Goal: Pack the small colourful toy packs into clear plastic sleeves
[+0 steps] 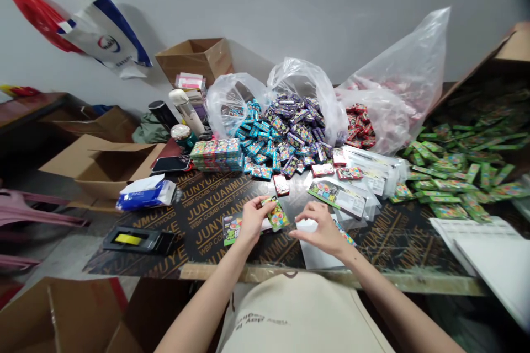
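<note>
The green packet point(277, 215) is held just above the near middle of the counter point(199, 223), pinched in the fingers of the left hand point(250, 222); the right hand point(322, 230) bends its fingers onto a white pouch point(314, 255) beside it, though I cannot tell whether they grip it. A few printed pouches point(337, 194) lie just beyond; the far heaps of blue packets point(256, 146), purple packets point(296, 127), red packets point(359, 124) and, at right, green packets point(455, 171) are large, so most looks left to handle.

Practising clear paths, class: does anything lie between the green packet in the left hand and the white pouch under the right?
Nothing visible. The left hand holds the green packet beside the white pouch under the right hand; only dark board shows between.
</note>
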Motion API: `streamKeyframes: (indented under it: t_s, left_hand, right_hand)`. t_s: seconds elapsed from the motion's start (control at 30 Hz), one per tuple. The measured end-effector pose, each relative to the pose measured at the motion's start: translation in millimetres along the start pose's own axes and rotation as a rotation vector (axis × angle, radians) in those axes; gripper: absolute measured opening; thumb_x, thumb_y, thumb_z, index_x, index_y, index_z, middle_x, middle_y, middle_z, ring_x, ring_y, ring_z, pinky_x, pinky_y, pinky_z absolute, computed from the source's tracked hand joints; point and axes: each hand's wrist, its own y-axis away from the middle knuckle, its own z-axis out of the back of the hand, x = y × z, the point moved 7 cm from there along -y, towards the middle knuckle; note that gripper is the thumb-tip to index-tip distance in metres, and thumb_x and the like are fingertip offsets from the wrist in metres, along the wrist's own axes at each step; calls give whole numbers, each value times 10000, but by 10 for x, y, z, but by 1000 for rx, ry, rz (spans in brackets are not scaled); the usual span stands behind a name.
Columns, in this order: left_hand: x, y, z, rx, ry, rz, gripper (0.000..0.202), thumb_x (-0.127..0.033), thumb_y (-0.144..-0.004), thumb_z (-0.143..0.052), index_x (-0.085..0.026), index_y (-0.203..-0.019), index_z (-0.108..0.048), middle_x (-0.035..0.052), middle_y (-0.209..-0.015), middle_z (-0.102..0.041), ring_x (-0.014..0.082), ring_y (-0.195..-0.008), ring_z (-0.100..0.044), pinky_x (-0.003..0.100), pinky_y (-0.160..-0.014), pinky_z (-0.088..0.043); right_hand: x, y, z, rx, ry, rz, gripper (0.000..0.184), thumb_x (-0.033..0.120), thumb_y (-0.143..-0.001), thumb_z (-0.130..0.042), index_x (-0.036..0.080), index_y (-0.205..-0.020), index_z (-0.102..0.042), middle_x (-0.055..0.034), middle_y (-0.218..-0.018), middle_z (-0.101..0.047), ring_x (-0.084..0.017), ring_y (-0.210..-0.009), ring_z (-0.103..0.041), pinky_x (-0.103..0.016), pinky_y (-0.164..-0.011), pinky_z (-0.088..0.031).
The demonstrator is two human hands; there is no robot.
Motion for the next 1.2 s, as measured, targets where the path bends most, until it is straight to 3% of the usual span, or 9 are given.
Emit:
streamKeyframes:
  t_s: [0.07, 0.2, 0.37, 0.43, 0.53, 0.67, 0.93, 1.1, 1.2]
  left_hand:
    - [-27, -19, 10, 42, -28, 4, 411, -192, -507, -786, -124, -870, -605, 6, -669, -667, 113, -568, -602, 237, -598, -481]
    - [33, 40, -102, 143, -98, 41, 495, -195, -529, -777, -128, -972, -565, 15, -670, -669, 113, -549, -598, 236, -583, -469]
    - [91, 75, -92, 179, -279, -16, 587, -299, -635, -705, -139, -1146, -465, 23, -701, -654, 144, -605, -609, 280, -629, -477]
    - [23, 55, 47, 177, -520, -133, 622, -377, -691, -643, -151, -1224, -414, 77, -865, -659, 196, -787, -623, 346, -742, -472]
    - [-88, 40, 279, 170, -1075, -390, 843, -439, -556, -727, -205, -1286, -377, 131, -1220, -517, 296, -1138, -459, 471, -967, -313]
    - [21, 15, 492, 223, -1523, -490, 1061, -386, -468, -770, -224, -1366, -229, 109, -1213, -507, 302, -1157, -426, 526, -1026, -169]
    - [8, 159, 399, 301, -1361, -586, 1077, -322, -495, -757, -236, -1387, -160, 69, -1180, -515, 261, -1117, -455, 498, -1049, -157]
    - [-228, 119, 318, -83, -962, -576, 947, -333, -504, -765, -233, -1333, -318, 76, -1144, -483, 255, -1071, -474, 401, -941, -358]
    - [-165, 66, 179, -114, -579, -490, 606, -356, -603, -714, -192, -1156, -528, 68, -1035, -563, 222, -981, -536, 340, -884, -404]
  right_hand:
    - [50, 18, 42, 5, -35, 32, 372, 499, -632, -681, 228, -881, -628, -59, -924, -566, -255, -937, -513, -414, -853, -344]
    - [245, 4, -11, 83, -44, 190, 852, 481, -612, -692, 216, -1330, -319, -126, -1351, -337, -310, -1232, -305, -452, -987, -234]
    - [249, -45, -139, 74, -24, 248, 773, 378, -625, -650, 219, -1309, -329, -95, -1219, -479, -276, -1145, -401, -436, -996, -209]
    - [99, -76, -134, 15, 20, 211, 714, 358, -611, -643, 218, -1260, -383, -88, -1167, -510, -275, -1100, -438, -451, -1003, -178]
    - [-195, -134, -127, -70, 94, 137, 658, 341, -599, -649, 208, -1204, -430, -90, -1133, -531, -282, -1071, -460, -472, -1009, -134]
    - [-414, -195, -311, 19, 118, 130, 705, 318, -599, -670, 208, -1243, -404, -109, -1171, -536, -298, -1097, -458, -501, -1012, -99]
    - [-403, -157, -526, 320, -437, 106, 904, 303, -551, -761, 245, -1327, -302, -120, -1308, -443, -271, -1193, -429, -445, -1005, -251]
    - [-377, -281, -420, -14, -1064, -298, 926, 342, -658, -702, 375, -1367, -107, -78, -1297, -466, -215, -1093, -534, -412, -896, -410]
    - [-197, -367, -429, -202, -1294, -448, 748, 393, -720, -630, 353, -1339, -213, -42, -1135, -591, -176, -879, -628, -339, -758, -489]
